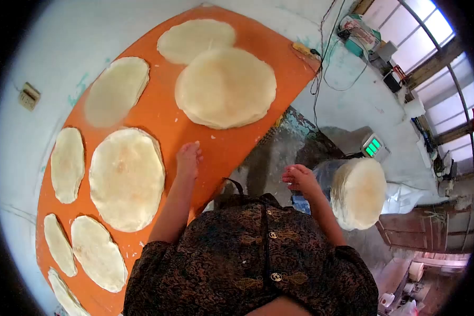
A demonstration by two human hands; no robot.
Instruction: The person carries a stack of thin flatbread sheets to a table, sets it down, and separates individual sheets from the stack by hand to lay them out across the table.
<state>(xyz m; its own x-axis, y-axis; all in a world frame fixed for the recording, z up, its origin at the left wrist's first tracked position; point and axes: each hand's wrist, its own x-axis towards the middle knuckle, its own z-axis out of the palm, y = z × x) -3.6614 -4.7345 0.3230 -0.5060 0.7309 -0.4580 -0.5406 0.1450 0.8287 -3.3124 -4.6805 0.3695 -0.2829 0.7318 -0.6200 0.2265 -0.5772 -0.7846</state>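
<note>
My left hand [189,159] hovers over the orange table [224,152] with its fingers loosely curled and nothing visible in them. Beside it, to the left, lies a thick stack of round flatbreads [126,179]. A larger flatbread stack [226,87] sits farther up the table, overlapping a thinner stack [195,39] behind it. My right hand [302,180] is held off the table at the right, fingers curled in and apparently holding nothing. Right of that hand, a tall stack of flatbreads [359,192] rests by a clear plastic bag [403,197].
More flatbread piles [97,253] line the table's left side. A digital scale with a lit green display [373,146] stands beyond the tall stack. Cables [321,68] hang down the wall, and a yellow-handled tool [304,50] lies at the table's far corner.
</note>
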